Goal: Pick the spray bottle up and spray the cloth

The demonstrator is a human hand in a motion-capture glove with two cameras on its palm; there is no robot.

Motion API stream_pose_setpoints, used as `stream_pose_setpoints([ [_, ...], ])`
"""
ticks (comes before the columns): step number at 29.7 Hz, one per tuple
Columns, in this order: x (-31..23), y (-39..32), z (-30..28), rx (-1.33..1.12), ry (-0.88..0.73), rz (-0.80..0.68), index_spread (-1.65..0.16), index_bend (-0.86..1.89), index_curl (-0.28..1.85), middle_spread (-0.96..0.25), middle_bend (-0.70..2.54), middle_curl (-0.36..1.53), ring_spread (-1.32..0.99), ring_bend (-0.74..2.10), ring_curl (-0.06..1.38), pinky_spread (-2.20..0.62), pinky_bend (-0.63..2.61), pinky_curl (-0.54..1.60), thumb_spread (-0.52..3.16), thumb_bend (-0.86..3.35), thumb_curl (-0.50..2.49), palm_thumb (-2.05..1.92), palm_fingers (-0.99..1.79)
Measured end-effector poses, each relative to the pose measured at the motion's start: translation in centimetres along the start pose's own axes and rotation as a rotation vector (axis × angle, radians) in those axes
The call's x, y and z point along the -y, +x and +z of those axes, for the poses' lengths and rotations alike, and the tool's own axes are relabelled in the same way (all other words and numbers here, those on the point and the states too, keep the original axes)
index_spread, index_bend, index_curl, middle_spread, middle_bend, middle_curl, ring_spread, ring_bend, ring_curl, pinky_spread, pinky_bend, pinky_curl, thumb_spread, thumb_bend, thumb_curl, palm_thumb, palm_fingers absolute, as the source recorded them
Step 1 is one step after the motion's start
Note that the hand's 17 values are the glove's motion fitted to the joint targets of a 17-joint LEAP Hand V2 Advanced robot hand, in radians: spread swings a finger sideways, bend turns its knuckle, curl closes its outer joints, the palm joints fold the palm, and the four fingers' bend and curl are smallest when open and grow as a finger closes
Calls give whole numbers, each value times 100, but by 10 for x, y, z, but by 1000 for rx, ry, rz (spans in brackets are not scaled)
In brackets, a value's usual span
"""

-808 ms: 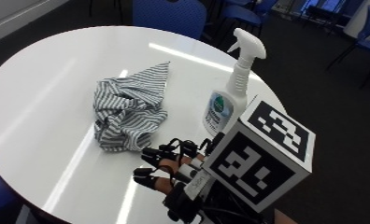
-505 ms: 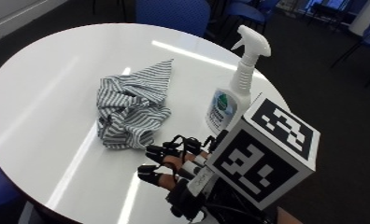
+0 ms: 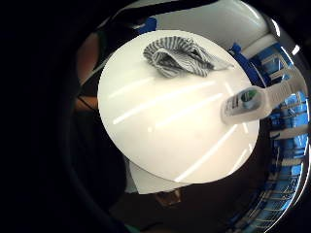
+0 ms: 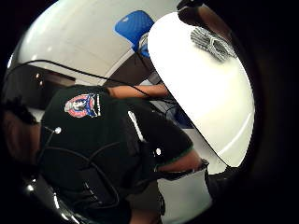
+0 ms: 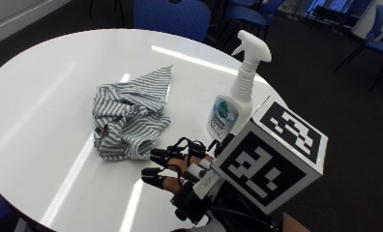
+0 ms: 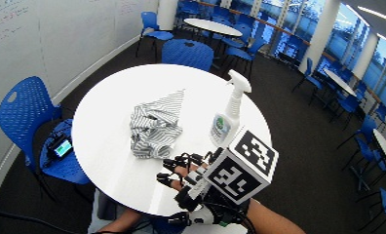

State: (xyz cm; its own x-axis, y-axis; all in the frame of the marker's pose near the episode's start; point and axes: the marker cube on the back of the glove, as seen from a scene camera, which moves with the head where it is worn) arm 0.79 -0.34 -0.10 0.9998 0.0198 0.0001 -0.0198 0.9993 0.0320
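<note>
- White spray bottle (image 5: 233,99): we find it upright, right of the striped cloth (image 5: 130,117) on the counter (image 5: 43,96).
- Hand (image 5: 179,166): near, fingers relaxed, empty.
- Pickup and spraying remain.

The round white table (image 5: 43,96) carries one spray bottle (image 5: 233,104) and one striped cloth (image 5: 130,118). One gloved hand (image 5: 179,166) shows over its near edge. In the wide outside view, many blue chairs (image 6: 28,109) stand around, too many to count surely
</note>
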Motion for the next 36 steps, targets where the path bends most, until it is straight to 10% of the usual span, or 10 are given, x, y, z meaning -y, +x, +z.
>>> stream_pose_setpoints([
  [17,9,81,-13,-62,244,248,-41,16,30,-7,19,27,-5,32,25,23,20,27,115,1,25,44,65],
  [36,0,233,-18,685,759,745,-33,15,32,-18,30,37,-14,40,34,5,18,31,110,8,38,77,103],
])
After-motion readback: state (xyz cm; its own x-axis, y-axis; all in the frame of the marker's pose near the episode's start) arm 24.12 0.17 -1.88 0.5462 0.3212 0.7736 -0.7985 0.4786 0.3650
